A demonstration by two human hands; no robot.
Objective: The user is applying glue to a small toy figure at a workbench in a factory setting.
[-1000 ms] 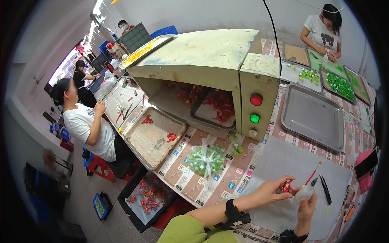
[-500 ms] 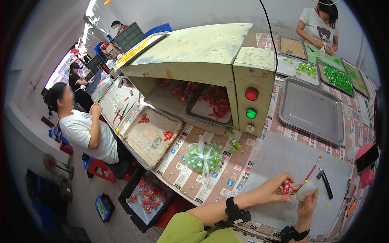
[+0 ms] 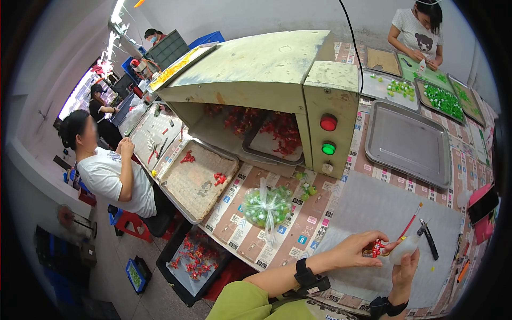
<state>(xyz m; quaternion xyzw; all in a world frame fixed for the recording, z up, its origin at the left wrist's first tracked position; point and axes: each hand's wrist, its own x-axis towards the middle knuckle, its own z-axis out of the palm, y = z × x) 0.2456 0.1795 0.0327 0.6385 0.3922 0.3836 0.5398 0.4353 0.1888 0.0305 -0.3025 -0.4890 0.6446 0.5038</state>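
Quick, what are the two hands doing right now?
Left hand: closed, pinching a small red piece.
Right hand: closed around a small white bottle, its tip at the red piece.

Right hand [image 3: 404,266] has lifted the white bottle [image 3: 403,249] closer to the red piece [image 3: 376,248]

A small red piece [image 3: 376,248] is showing between the fingertips [image 3: 385,237], a red-handled brush [image 3: 411,222] lying just beyond them.
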